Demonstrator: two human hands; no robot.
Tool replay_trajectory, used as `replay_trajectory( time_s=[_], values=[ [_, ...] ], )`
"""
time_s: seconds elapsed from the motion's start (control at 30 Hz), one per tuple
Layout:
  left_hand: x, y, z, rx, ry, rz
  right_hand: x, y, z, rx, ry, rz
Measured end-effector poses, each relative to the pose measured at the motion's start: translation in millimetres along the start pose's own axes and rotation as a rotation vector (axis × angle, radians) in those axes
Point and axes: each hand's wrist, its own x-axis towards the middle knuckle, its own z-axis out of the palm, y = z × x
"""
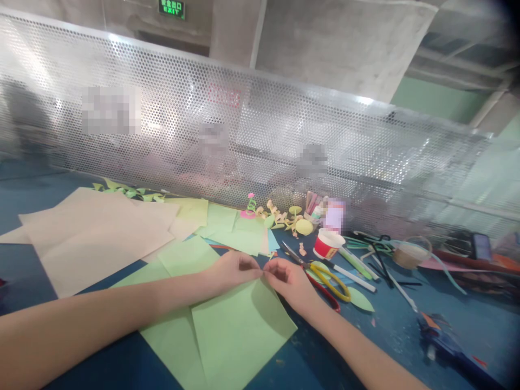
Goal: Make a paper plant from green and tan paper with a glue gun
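Left hand [233, 271]: fingers curled in, thumb and forefinger pinched shut on the far corner of the green paper square [239, 330].
Right hand [286, 279]: same pinch, closed on that corner of the green paper square from the right, fingertips almost meeting those of the left hand.
Green paper square: flat on the blue table [406, 336], turned like a diamond, far corner held at both hands, near corner toward the bottom edge of the view.
Second green sheet [174, 336]: under the green paper square, showing out on its left side.
Beige paper [93, 238]: large sheets, far left of the green paper square.
Yellow-handled scissors [325, 276]: just right of the green paper square, beside the right hand, blades closed.
Red-and-white cup [328, 244]: beyond and right of the green paper square, upright.
Paper curls [280, 216]: beyond the green paper square, near the perforated metal screen [244, 135].
Glue gun [442, 341]: well right of the green paper square, lying down.
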Motion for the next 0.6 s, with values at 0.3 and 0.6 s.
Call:
replay_trajectory(
  time_s=[0.3,0.6],
  values=[
    [-0.3,-0.8,0.9,0.038,0.022,0.03,-1.6,0.5,0.5,-0.048,0.016,-0.035],
    [1.0,0.0,0.2,0.077,0.032,0.033,-1.0,-0.6,0.7,-0.032,0.02,-0.043]
  ],
)
